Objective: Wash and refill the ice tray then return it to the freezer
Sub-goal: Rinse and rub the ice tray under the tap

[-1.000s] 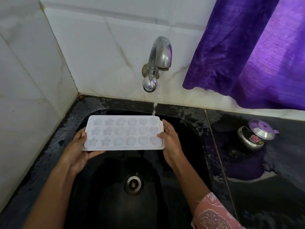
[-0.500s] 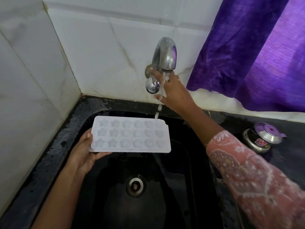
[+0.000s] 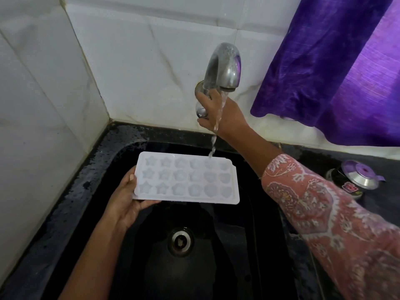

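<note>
- White plastic ice tray (image 3: pixel 187 178) — thin, moulded with star and rounded cavities — is held level over the black sink (image 3: pixel 121 161), cavities up, its far right corner under the stream.
- It looks light and slightly flexible; once water fills the cavities it likely grows heavier and may sag or spill if tipped.
- Wet plastic is probably slippery, so the short ends and the flat rim seem the best places to grip, ideally one hand at each end.
- Left hand (image 3: pixel 126 200) is clamped on the tray's left short end, thumb on the rim, fingers underneath.
- Right hand (image 3: pixel 225 113) is apart from the tray, closed around the knob of the tap (image 3: pixel 224 68) on the tiled wall.
- Water (image 3: pixel 216 126) runs down onto the tray's far edge.
- A small steel pot (image 3: pixel 357 178) sits on the dark counter (image 3: pixel 303 150) to the right, below a purple curtain (image 3: pixel 337 68).
</note>
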